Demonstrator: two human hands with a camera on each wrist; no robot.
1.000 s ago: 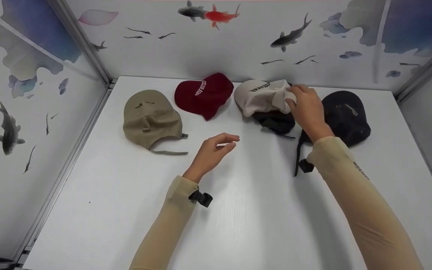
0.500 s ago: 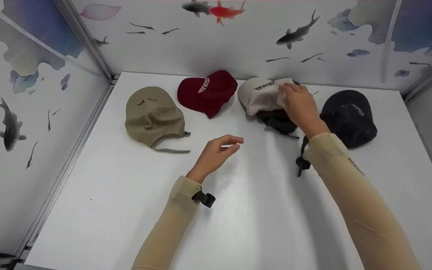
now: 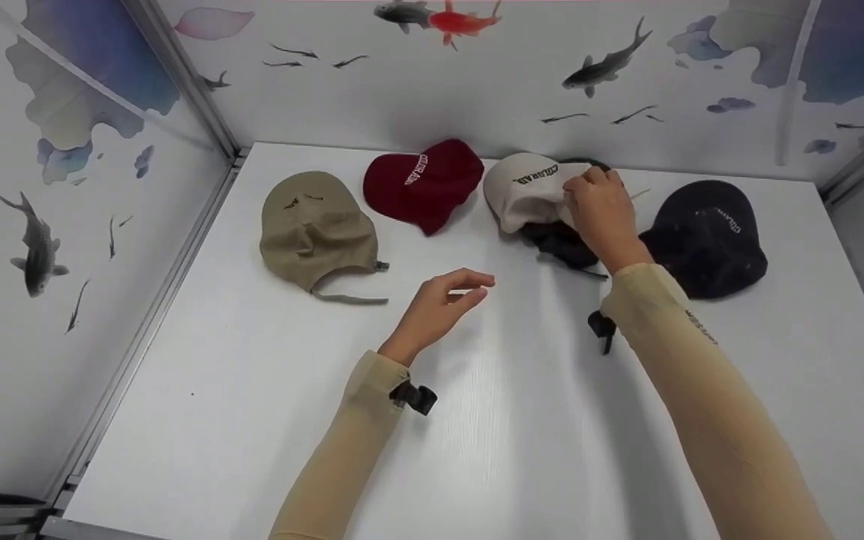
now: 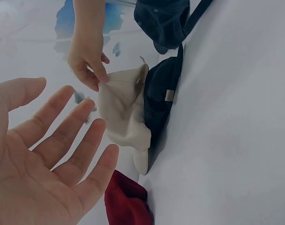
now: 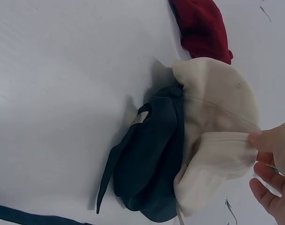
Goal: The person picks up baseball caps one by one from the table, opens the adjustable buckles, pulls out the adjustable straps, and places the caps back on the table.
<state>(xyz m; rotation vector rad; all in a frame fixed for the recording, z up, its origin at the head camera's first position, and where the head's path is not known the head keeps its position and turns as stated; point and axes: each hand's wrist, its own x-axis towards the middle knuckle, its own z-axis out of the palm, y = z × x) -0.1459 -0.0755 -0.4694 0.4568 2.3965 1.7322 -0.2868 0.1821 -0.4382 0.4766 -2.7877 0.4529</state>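
A cream cap (image 3: 529, 184) with dark lettering lies on top of a dark cap (image 3: 563, 246) toward the back of the table. My right hand (image 3: 603, 214) pinches the cream cap's right edge between thumb and fingers; in the right wrist view, the thumb presses on a folded-over part of the cream fabric (image 5: 226, 152). The dark cap (image 5: 149, 154) sticks out from under it, its strap hanging loose. My left hand (image 3: 436, 311) hovers over the middle of the table, holding nothing. Its fingers are spread and relaxed in the left wrist view, palm (image 4: 39, 187) showing.
To the left lie a khaki cap (image 3: 316, 232) with its strap loose and a red cap (image 3: 424, 184). A navy cap (image 3: 709, 240) lies beside my right wrist. Printed panels (image 3: 477, 97) stand close behind the caps, with another wall (image 3: 102, 300) at the left.
My right hand has moved left over the cream cap, bringing its edge along, and more of a dark rim shows behind it. My left hand keeps its pose. The view has shifted slightly.
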